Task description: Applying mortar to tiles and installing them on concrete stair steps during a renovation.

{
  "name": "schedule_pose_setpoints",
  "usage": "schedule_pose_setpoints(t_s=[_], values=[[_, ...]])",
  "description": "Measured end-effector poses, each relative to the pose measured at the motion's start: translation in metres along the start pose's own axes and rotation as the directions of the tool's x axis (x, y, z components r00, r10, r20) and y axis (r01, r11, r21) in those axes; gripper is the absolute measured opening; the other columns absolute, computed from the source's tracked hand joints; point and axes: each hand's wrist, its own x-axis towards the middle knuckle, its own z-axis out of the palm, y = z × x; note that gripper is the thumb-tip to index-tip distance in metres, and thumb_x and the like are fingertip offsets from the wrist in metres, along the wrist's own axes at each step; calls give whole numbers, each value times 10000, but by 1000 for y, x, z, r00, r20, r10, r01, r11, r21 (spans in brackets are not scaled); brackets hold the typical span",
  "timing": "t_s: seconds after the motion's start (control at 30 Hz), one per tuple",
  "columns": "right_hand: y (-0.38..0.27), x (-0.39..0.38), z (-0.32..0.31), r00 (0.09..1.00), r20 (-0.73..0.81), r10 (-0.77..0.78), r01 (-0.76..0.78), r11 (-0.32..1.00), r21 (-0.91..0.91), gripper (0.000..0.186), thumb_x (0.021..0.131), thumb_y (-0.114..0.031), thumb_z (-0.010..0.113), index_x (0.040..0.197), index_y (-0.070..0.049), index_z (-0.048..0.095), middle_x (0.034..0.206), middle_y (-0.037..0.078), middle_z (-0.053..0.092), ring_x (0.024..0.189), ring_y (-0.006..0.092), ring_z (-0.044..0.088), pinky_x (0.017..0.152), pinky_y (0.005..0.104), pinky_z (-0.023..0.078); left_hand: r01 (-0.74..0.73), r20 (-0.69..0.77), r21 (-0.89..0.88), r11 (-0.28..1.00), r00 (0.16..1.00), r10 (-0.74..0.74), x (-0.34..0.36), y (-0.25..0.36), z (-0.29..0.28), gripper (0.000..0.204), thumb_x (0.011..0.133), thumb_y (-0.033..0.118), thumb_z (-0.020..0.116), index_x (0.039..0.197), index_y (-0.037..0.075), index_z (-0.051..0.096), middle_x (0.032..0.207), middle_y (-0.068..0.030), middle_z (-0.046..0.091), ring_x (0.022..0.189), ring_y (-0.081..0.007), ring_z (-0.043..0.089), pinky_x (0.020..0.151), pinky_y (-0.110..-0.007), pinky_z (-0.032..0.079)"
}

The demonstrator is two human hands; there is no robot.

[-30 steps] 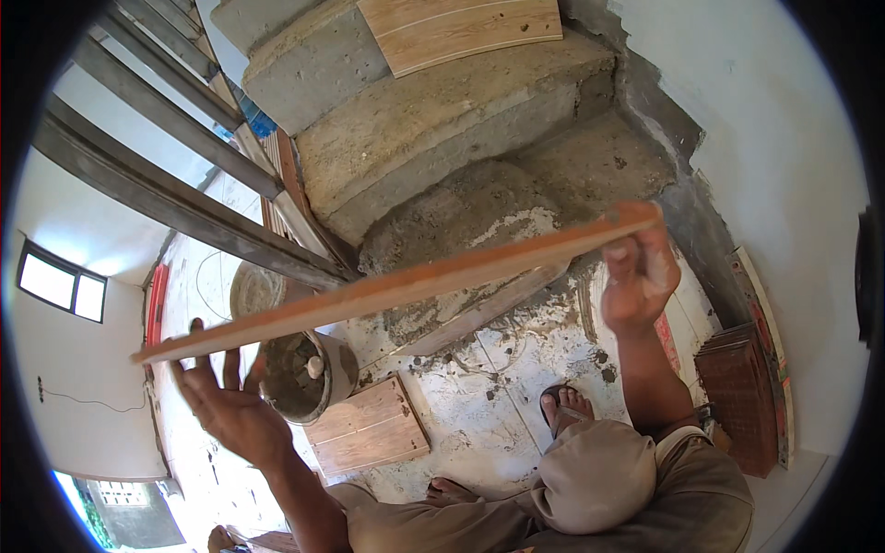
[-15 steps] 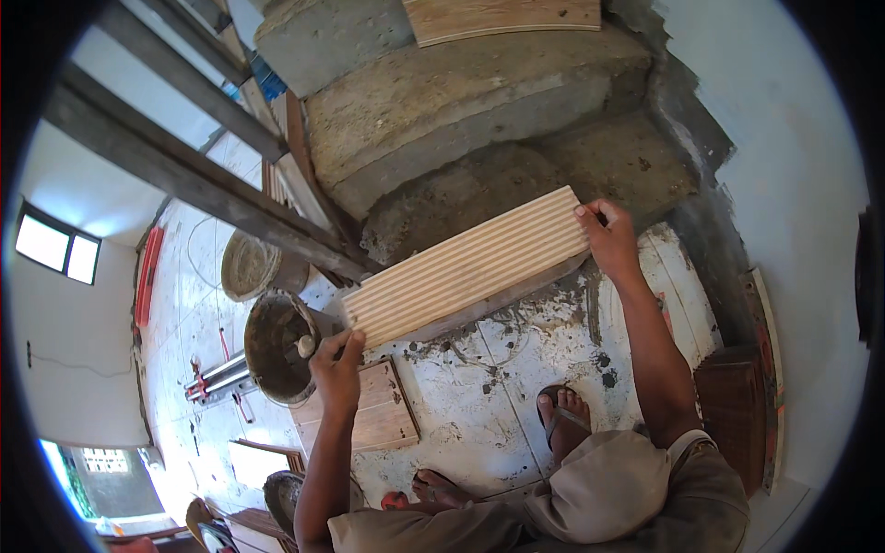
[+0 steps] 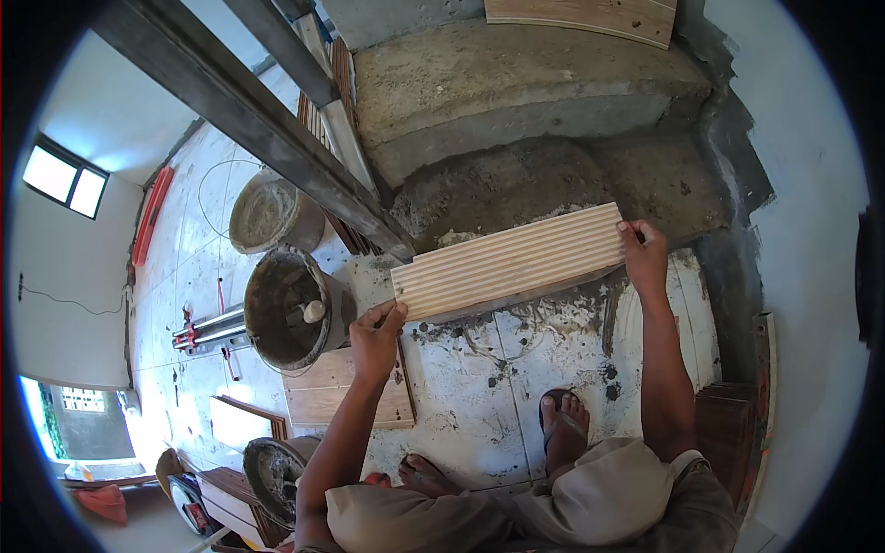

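A long, pale tile (image 3: 512, 263) with brown and cream ribs lies between my two hands, slightly higher at its right end in the picture. My left hand (image 3: 376, 339) pinches its near left corner between thumb and fingers. At the opposite end, my right hand (image 3: 647, 253) grips the right edge. The tile sits over the front of the lowest concrete step (image 3: 553, 180), its far left corner notched beside the foot of a metal post (image 3: 323, 180). A grey edge shows beneath the tile's near side; how the tile rests there is hidden.
Left of the post stand a bucket of grey mix (image 3: 267, 217) and a dark bucket (image 3: 286, 313) with a round-ended tool inside. A wood-look tile (image 3: 341, 396) lies on the mortar-spattered floor (image 3: 479, 369). Another bucket (image 3: 277, 479) is at lower left. Brown tiles (image 3: 724, 429) lean at right.
The tile has turned to a flatter angle, its left end coming up against the post's foot. Both hands keep their hold on its ends. My view has shifted slightly.
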Motion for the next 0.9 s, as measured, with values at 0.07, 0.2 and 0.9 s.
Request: schedule_pose_setpoints(t_s=[0.07, 0.2, 0.9], values=[[3, 1, 1, 1000, -5, -4, 4, 1000, -3, 271, 1029, -234, 723, 939, 21, 713, 782, 27, 665, 721, 91, 573, 671, 318, 487, 25, 0, -22, 999, 1000, -25, 0, -1, 2, 366, 967, 270, 806, 1161, -40, 807, 830, -17, 720, 715, -85, 595, 688, -257, 495], [9, 3, -2, 1000, 16, 17, -17, 1000, 6, 307, 1033, -275, 734, 946, 19, 710, 781, 22, 660, 738, 91, 568, 685, 315, 485, 18, 2, -24, 1000, 1000, -18, -2, 0, 4, 365, 972, 269, 802, 1168, -38, 806, 825, -17, 718, 714, -87, 595, 692, -261, 496], [8, 6, 1, 998, -51, 23, -26, 998, -57, 306, 1018, -273, 735, 991, 30, 757, 774, 58, 708, 716, 113, 606, 687, 326, 495, 13, 20, -64, 998, 1000, -11, 4, 4, 7, 378, 976, 252, 810, 1171, -71, 788, 855, -62, 754, 707, -97, 643, 684, -253, 530]])
